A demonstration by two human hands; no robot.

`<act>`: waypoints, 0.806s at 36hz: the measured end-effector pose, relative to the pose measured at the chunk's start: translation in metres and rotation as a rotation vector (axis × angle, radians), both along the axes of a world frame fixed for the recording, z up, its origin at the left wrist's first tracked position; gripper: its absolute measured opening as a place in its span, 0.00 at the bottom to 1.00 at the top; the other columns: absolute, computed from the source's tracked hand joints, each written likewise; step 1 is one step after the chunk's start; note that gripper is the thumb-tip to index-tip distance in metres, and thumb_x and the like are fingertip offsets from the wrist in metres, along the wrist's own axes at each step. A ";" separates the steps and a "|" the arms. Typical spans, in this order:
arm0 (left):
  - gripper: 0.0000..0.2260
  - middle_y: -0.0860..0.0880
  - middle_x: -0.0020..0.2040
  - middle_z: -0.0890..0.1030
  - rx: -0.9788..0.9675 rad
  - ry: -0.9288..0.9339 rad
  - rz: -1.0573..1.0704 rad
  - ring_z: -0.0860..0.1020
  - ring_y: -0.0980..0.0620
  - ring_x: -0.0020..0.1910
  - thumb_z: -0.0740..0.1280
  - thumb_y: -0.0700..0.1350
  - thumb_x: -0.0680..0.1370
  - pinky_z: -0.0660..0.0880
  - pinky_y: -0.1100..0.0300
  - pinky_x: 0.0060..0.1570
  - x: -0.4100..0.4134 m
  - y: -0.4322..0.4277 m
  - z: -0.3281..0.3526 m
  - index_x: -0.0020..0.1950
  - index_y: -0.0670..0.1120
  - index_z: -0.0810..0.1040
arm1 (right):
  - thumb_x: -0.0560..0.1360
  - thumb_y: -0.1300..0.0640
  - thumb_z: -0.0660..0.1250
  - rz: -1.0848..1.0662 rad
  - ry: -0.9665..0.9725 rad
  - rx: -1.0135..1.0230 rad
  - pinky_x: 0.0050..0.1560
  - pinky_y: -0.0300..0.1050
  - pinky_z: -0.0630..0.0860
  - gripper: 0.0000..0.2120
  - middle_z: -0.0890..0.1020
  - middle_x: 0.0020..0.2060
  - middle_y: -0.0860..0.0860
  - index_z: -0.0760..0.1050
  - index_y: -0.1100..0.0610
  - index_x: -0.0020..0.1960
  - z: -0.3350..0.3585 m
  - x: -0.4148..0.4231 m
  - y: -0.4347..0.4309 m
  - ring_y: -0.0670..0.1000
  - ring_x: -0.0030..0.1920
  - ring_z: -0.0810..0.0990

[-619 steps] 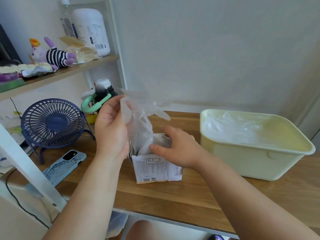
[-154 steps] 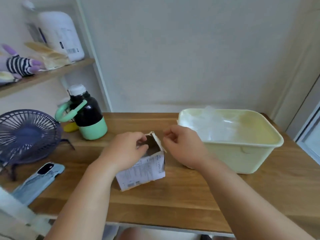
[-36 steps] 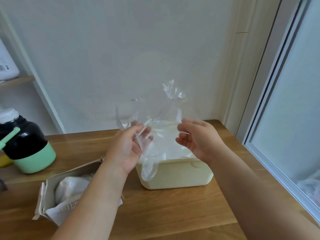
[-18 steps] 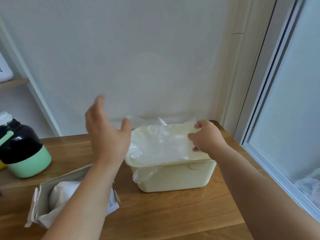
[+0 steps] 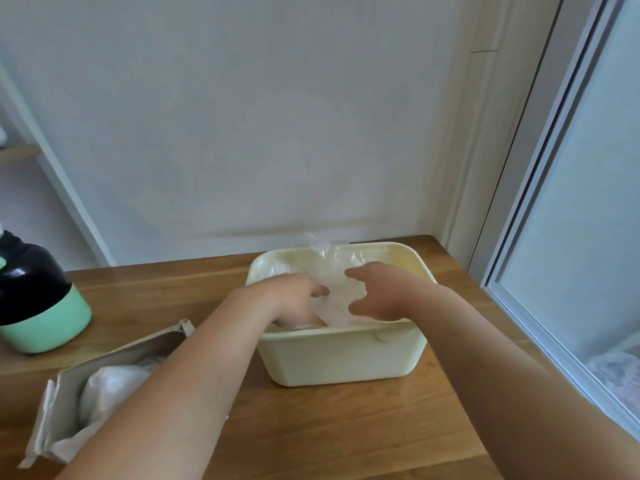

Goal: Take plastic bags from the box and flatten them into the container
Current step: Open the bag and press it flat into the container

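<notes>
A pale yellow plastic container (image 5: 341, 358) stands on the wooden table, right of centre. Clear plastic bags (image 5: 337, 268) lie inside it, and a bit of one pokes up over the far rim. My left hand (image 5: 294, 301) is down inside the container at its near left, fingers spread on the plastic. My right hand (image 5: 379, 294) hovers just to its right over the bags, fingers curled and apart. The torn cardboard box (image 5: 100, 386) lies open at the lower left with white bags bunched inside, partly hidden by my left forearm.
A black and mint-green bottle (image 5: 36, 306) stands at the far left on the wooden table (image 5: 346, 427). A white wall runs close behind the container. A window frame (image 5: 540, 202) closes off the right side, near the table's right edge.
The bag I held spread above the container a second ago now lies inside it. Both hands have come down into the container, the left from raised and open to pressing on the plastic.
</notes>
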State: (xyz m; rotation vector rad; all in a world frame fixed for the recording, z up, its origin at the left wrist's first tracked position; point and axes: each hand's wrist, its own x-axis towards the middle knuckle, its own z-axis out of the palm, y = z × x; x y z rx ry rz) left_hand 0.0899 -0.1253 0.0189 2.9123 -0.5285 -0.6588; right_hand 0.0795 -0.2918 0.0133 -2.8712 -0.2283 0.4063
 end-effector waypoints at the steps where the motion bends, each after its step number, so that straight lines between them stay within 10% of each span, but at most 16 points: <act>1: 0.31 0.54 0.77 0.61 0.010 0.008 -0.010 0.64 0.49 0.74 0.67 0.55 0.78 0.64 0.56 0.68 0.003 -0.002 -0.004 0.78 0.55 0.58 | 0.76 0.50 0.63 -0.002 0.051 -0.026 0.72 0.50 0.60 0.33 0.58 0.76 0.49 0.53 0.47 0.77 -0.002 0.003 0.000 0.53 0.74 0.60; 9: 0.30 0.51 0.78 0.61 0.080 0.149 -0.047 0.63 0.48 0.75 0.63 0.53 0.80 0.62 0.53 0.71 0.018 -0.013 -0.018 0.79 0.52 0.55 | 0.79 0.53 0.61 0.032 0.281 -0.156 0.71 0.48 0.58 0.31 0.58 0.76 0.51 0.52 0.54 0.78 -0.009 0.014 0.001 0.54 0.74 0.59; 20: 0.08 0.59 0.54 0.81 -0.667 -0.282 0.241 0.78 0.61 0.50 0.67 0.50 0.78 0.69 0.69 0.45 -0.009 0.030 0.003 0.57 0.54 0.81 | 0.78 0.50 0.60 -0.116 -0.269 0.077 0.64 0.40 0.66 0.22 0.76 0.64 0.45 0.66 0.48 0.71 0.017 -0.007 0.003 0.48 0.64 0.73; 29: 0.06 0.60 0.47 0.82 -0.896 -0.449 0.380 0.79 0.65 0.48 0.69 0.44 0.78 0.71 0.74 0.49 -0.061 0.092 0.012 0.52 0.52 0.82 | 0.78 0.56 0.62 0.026 -0.445 0.477 0.52 0.31 0.65 0.16 0.79 0.58 0.48 0.75 0.54 0.65 0.033 -0.050 0.071 0.43 0.56 0.75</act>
